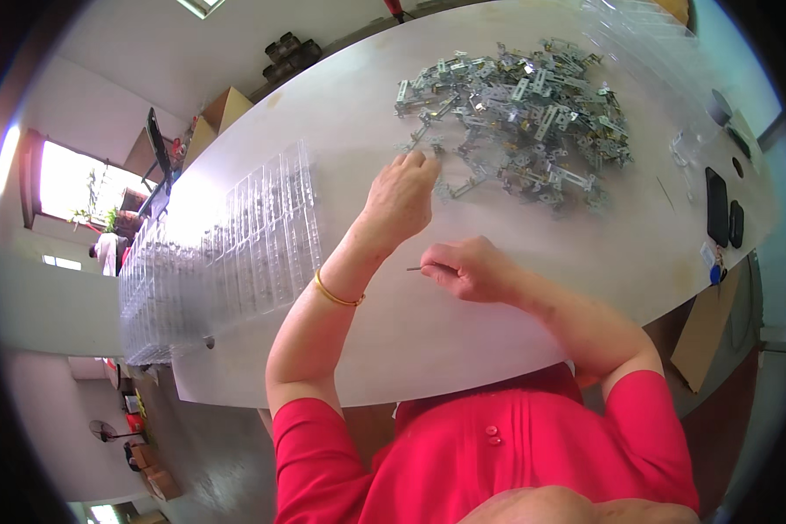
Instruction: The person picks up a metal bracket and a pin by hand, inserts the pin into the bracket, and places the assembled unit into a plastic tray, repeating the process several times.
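A large heap of small flat metal brackets (533,113), silvery with some brassy bits, lies on the far middle and right of the white table (358,349). My left hand (402,192) is at the heap's near left edge, fingers bent down beside a few loose brackets. Whatever sits under its fingertips is hidden. Nearer to me, my right hand (472,269) is closed round a thin metal rod (414,269), whose short end points left out of the fingers. The rest of that rod is covered by the hand.
Clear plastic compartment trays (271,227) are stacked on the left, small parts in some pockets. More clear trays (646,52) lie at the far right. Along the right edge are a black phone (716,205), a black oval object (736,224), keys (717,272) and a thin needle-like rod (665,193).
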